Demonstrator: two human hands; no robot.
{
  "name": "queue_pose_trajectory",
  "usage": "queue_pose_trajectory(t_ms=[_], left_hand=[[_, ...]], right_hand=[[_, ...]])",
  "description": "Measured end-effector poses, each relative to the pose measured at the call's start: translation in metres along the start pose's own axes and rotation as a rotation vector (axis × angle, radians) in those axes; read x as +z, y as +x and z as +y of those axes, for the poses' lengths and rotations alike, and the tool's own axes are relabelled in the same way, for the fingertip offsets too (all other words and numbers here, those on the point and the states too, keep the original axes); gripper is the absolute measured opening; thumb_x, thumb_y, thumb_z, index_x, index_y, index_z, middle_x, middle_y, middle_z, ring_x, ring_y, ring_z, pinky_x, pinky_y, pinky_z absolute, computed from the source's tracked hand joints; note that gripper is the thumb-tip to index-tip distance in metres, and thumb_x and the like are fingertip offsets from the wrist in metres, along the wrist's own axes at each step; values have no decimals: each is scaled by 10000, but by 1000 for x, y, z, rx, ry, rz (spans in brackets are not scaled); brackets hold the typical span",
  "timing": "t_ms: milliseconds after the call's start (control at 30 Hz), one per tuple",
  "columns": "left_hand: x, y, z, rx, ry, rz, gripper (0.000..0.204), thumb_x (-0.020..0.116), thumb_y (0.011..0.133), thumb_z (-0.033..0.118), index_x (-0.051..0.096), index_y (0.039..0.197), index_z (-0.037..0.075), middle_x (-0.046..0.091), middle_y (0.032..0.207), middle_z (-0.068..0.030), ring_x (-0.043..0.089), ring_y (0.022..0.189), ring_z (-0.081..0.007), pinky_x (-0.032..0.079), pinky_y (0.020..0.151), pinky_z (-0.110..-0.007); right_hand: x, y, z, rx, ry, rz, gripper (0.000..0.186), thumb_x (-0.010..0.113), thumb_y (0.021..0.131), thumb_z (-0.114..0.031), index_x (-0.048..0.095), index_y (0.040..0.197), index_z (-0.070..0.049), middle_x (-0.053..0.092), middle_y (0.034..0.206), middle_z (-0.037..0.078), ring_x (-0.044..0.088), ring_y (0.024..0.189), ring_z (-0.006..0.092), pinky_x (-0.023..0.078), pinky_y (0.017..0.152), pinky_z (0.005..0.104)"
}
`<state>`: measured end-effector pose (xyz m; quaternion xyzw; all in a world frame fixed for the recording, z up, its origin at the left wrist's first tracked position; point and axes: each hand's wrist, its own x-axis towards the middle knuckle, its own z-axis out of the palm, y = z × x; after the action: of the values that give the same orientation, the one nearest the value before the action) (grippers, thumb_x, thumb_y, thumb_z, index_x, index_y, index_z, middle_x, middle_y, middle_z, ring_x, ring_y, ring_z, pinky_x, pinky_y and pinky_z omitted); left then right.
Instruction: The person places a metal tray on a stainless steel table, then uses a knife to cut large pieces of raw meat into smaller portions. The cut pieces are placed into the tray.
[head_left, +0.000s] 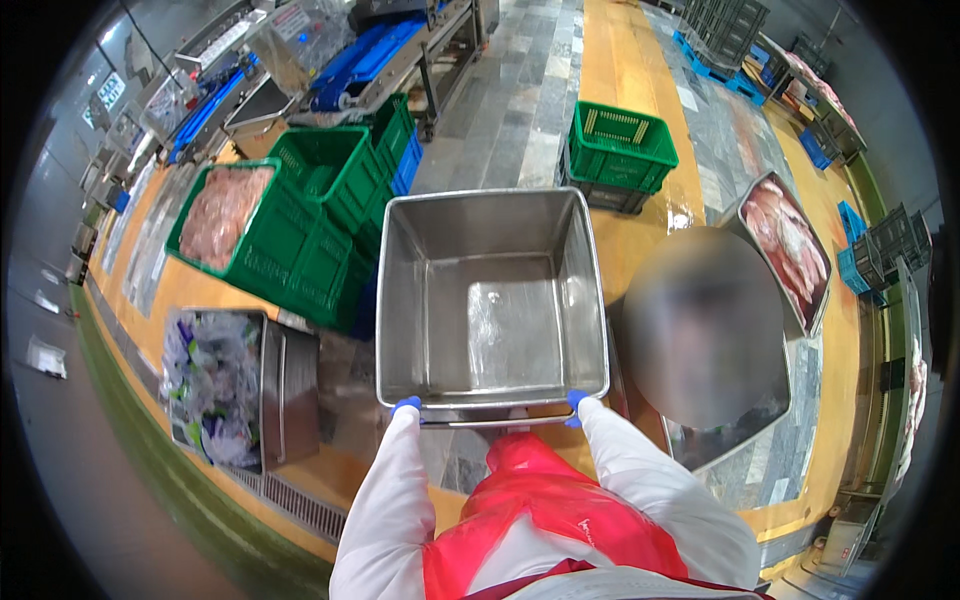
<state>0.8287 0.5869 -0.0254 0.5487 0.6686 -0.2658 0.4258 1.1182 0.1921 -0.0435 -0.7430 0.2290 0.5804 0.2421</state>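
Note:
An empty square steel tub (483,225) on a low base is in the centre, directly before me. My left hand (407,406), in a blue glove, is closed on its near edge at the left corner. My right hand (576,405), also blue-gloved, grips the same edge near the right corner. Both my arms are in white sleeves, with a red apron between them.
Green crates (315,160), one full of pink meat (222,210), stand left; a bin of plastic bags (210,385) is below them. More crates (620,150) stand ahead, a meat tub (782,250) right, beside a bin (740,435) largely hidden by blur. A conveyor (365,65) runs behind.

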Motion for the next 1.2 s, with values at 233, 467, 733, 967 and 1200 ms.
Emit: queue_pose_trajectory(t_ms=[233,467,733,967,1200], left_hand=[[-61,95,166,121,17,1,387,492,885,285,646,1096,-1,664,1024,-205,693,842,-260,617,648,-371],[-124,129,372,405,878,111,287,565,910,237,686,1165,185,660,1209,-182,649,1098,-367,458,834,-574],[-222,185,600,542,980,81,402,708,834,374,634,1174,171,673,1196,-115,639,1109,-364,502,877,-533],[-270,275,821,611,1199,348,502,755,785,457,627,1182,176,715,1086,-111,695,981,-341,507,789,-587],[-346,388,1033,467,749,75,508,604,863,288,525,1313,66,555,1312,-152,601,1126,-337,605,764,-469]], right_hand=[[-29,30,-196,156,-30,58,387,540,914,-397,539,1139,-83,621,996,205,669,725,425,580,591,600],[-71,62,-376,197,138,123,353,502,932,-349,540,1155,-78,627,1052,199,672,783,405,605,623,572],[-106,82,-581,-31,314,53,817,470,895,-669,372,1416,-48,499,1313,251,665,767,412,561,665,555],[-197,130,-763,-188,46,533,443,510,951,-371,543,1207,-10,691,1006,168,690,846,295,517,808,512],[-227,184,-933,-412,-1468,289,273,551,903,-294,707,1012,-98,698,927,96,683,847,312,388,862,600]])
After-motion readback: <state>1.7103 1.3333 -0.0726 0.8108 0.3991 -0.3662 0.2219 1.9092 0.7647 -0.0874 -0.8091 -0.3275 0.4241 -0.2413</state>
